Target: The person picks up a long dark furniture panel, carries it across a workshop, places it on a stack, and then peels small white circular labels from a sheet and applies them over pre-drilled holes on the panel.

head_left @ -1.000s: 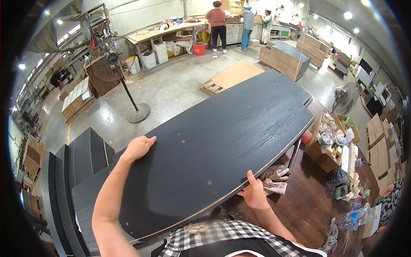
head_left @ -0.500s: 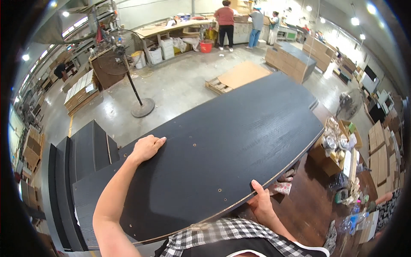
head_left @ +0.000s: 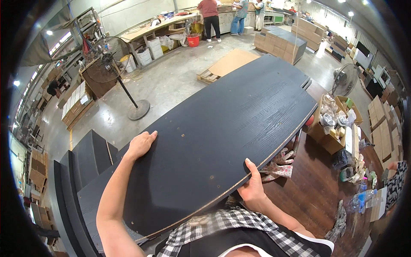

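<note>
We hold one black panel [head_left: 231, 128], left hand [head_left: 142, 145] at its far edge, right hand [head_left: 253, 189] clasping its near edge; floral-patterned gloves [head_left: 280, 170], one filled cardboard box [head_left: 328, 142], one pedestal fan [head_left: 107, 59].

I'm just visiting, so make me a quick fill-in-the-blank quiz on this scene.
1. The left hand holds a large panel coloured ____.
2. The hand nearer the patterned glove is the ____ one.
3. The bucket beside the person in the maroon top is coloured ____.

Missing words: black; right; red.
</note>
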